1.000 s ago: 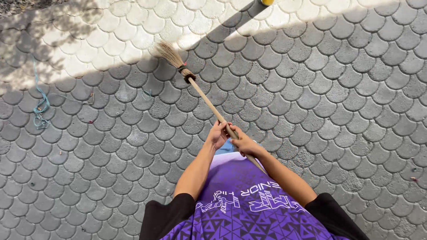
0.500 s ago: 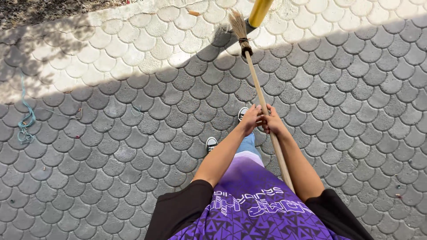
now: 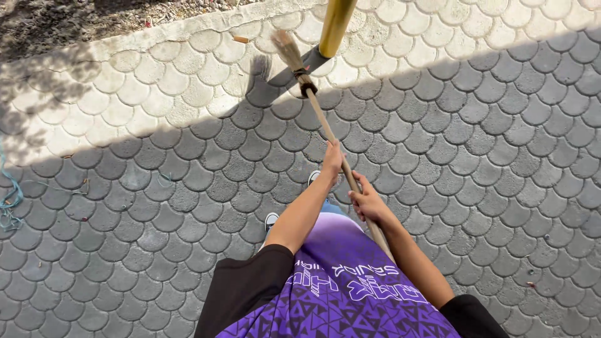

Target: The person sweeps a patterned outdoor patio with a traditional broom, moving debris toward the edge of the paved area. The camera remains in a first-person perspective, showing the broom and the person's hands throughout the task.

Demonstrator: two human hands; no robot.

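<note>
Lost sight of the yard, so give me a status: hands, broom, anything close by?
Left hand and right hand both gripping the broom handle, left farther down. Bristles at the sunlit paving edge. Yellow pole right beside the broom head.

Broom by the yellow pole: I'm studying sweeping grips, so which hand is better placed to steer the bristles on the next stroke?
Probably the left hand: it grips the broom handle farther down, nearer the bristles beside the yellow pole. The right hand sits higher, close to the body.
</note>
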